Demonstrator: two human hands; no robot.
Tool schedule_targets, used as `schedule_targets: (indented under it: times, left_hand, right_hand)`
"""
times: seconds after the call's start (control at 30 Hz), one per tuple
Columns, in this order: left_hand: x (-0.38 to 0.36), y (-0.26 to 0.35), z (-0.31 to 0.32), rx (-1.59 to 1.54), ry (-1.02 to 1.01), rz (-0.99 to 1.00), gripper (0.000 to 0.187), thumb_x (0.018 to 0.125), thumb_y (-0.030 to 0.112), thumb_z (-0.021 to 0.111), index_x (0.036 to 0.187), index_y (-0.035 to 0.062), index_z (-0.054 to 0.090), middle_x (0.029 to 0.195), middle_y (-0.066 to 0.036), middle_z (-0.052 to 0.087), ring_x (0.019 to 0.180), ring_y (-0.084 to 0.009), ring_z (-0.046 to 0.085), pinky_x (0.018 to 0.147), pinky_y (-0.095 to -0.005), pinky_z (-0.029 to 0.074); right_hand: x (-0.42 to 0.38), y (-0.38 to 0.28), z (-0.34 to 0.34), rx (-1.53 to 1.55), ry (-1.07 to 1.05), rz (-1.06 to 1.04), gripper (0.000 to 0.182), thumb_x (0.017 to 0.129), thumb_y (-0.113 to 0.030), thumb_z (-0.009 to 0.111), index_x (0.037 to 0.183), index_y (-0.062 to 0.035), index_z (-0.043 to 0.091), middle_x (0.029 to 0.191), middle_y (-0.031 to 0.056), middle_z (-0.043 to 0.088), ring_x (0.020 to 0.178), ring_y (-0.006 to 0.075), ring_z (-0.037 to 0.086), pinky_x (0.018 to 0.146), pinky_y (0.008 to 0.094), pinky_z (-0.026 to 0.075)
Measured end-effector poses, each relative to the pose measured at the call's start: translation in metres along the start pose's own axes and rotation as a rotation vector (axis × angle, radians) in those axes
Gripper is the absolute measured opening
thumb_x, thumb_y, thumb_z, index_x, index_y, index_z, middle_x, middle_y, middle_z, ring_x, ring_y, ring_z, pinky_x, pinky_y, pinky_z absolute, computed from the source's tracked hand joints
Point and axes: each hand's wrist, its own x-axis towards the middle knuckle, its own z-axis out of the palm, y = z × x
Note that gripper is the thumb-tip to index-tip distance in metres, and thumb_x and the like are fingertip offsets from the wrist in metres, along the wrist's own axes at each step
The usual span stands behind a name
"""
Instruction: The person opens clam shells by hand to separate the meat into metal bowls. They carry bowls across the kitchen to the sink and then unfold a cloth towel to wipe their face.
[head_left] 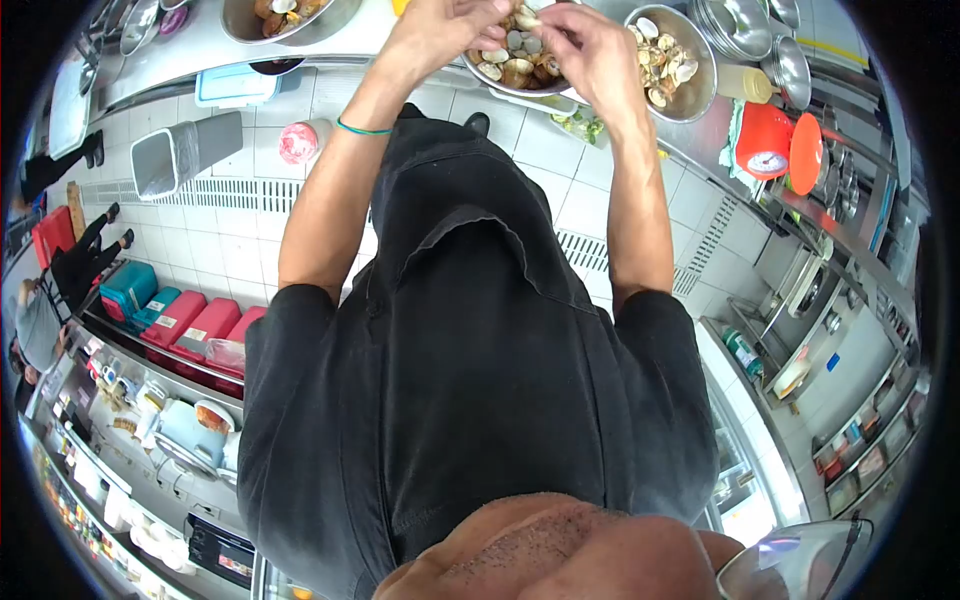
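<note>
At the top middle, a metal bowl (515, 72) holds clams and other shells. Both hands meet over it. My left hand (440, 35), with a green band on the wrist, has its fingers bent together near a small pale clam (526, 18). My right hand (590, 50) pinches at the same clam from the other side. Parts of the fingertips run close to the top edge of the view. To the right stands a second metal bowl (675, 70) with opened clams and shells. A third bowl (290, 30) with brown shells is at the upper left.
A red scale (764, 140), a squeeze bottle (745, 84) and stacked metal bowls (735, 28) are on the right. Below the counter edge are a grey bin (165, 160) and a pink-topped container (298, 143). Another person (40, 325) is at the far left.
</note>
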Motion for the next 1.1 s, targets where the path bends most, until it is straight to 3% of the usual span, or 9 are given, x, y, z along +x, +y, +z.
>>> schedule_targets:
  times: [0.1,0.47,0.57,0.6,0.7,0.8,0.87,1.03,1.1]
  left_hand:
    - [-0.001,-0.014,0.005,-0.070,-0.013,0.069,0.045,0.089,0.004,0.070,0.131,-0.0070,0.057,0.119,-0.017,0.067,0.096,-0.0214,0.071,0.085,-0.0282,0.059]
    - [-0.006,-0.012,0.019,0.229,-0.074,0.244,0.043,0.084,0.002,0.075,0.126,-0.0016,0.064,0.118,-0.011,0.069,0.104,-0.0167,0.067,0.095,-0.0293,0.055]
    - [-0.003,-0.018,0.018,0.183,-0.111,0.265,0.045,0.084,0.002,0.076,0.126,-0.0007,0.064,0.118,-0.011,0.069,0.105,-0.0167,0.067,0.094,-0.0293,0.055]
    - [-0.001,-0.020,0.020,0.176,-0.118,0.259,0.044,0.083,0.001,0.075,0.126,-0.0006,0.064,0.118,-0.011,0.069,0.105,-0.0167,0.067,0.094,-0.0294,0.055]
    - [0.004,-0.020,0.021,0.271,-0.111,0.237,0.045,0.083,-0.001,0.075,0.126,-0.0016,0.064,0.118,-0.012,0.070,0.106,-0.0171,0.067,0.094,-0.0296,0.055]
    - [0.008,-0.017,0.019,0.287,-0.120,0.199,0.045,0.081,-0.003,0.075,0.125,-0.0022,0.064,0.118,-0.011,0.070,0.106,-0.0166,0.068,0.095,-0.0293,0.055]
    - [0.012,-0.016,0.017,0.297,-0.111,0.202,0.042,0.081,-0.002,0.075,0.122,-0.0015,0.066,0.115,-0.012,0.071,0.102,-0.0179,0.069,0.093,-0.0301,0.055]
    - [0.021,0.015,0.038,0.307,-0.149,0.238,0.032,0.081,-0.003,0.068,0.112,-0.0085,0.065,0.093,-0.010,0.072,0.083,-0.0143,0.067,0.074,-0.0265,0.056]
    - [0.030,0.035,0.050,0.252,-0.259,0.226,0.035,0.078,-0.002,0.071,0.112,-0.0085,0.065,0.100,-0.011,0.071,0.086,-0.0143,0.067,0.077,-0.0275,0.056]
  right_hand:
    - [-0.020,0.007,0.020,0.096,0.109,-0.089,0.015,0.081,-0.006,0.075,0.096,-0.0018,0.073,0.105,0.0103,0.072,0.093,0.0275,0.071,0.083,0.0350,0.057]
    - [-0.017,0.012,0.015,0.274,0.209,0.230,0.040,0.087,-0.028,0.075,0.118,-0.0026,0.070,0.095,0.0139,0.075,0.077,0.0187,0.072,0.069,0.0291,0.055]
    - [-0.016,-0.004,0.013,0.510,0.327,0.400,0.018,0.096,-0.016,0.064,0.094,0.0012,0.068,0.069,0.0065,0.066,0.055,0.0128,0.060,0.053,0.0273,0.049]
    - [-0.018,0.003,0.015,0.406,0.383,0.299,0.019,0.099,-0.017,0.061,0.096,0.0007,0.068,0.070,0.0008,0.064,0.057,0.0049,0.056,0.051,0.0221,0.045]
    - [-0.022,0.027,0.008,0.512,0.436,0.310,0.016,0.098,-0.014,0.062,0.095,0.0009,0.068,0.070,0.0016,0.064,0.056,0.0067,0.058,0.051,0.0225,0.046]
    - [-0.031,0.074,-0.021,0.656,0.634,0.313,0.013,0.095,-0.011,0.064,0.095,0.0011,0.068,0.074,0.0024,0.067,0.058,0.0087,0.062,0.050,0.0215,0.045]
    - [-0.042,0.060,-0.068,0.099,0.535,0.594,0.046,0.085,-0.029,0.080,0.118,0.0007,0.068,0.106,0.0130,0.070,0.087,0.0173,0.070,0.076,0.0281,0.056]
    - [-0.044,0.029,-0.043,0.104,0.390,0.263,0.056,0.084,-0.036,0.080,0.121,0.0035,0.066,0.098,0.0127,0.073,0.086,0.0193,0.070,0.075,0.0297,0.054]
    - [-0.029,0.013,-0.029,0.146,0.417,0.253,0.026,0.091,-0.017,0.068,0.107,0.0031,0.069,0.082,0.0060,0.070,0.071,0.0119,0.065,0.061,0.0249,0.049]
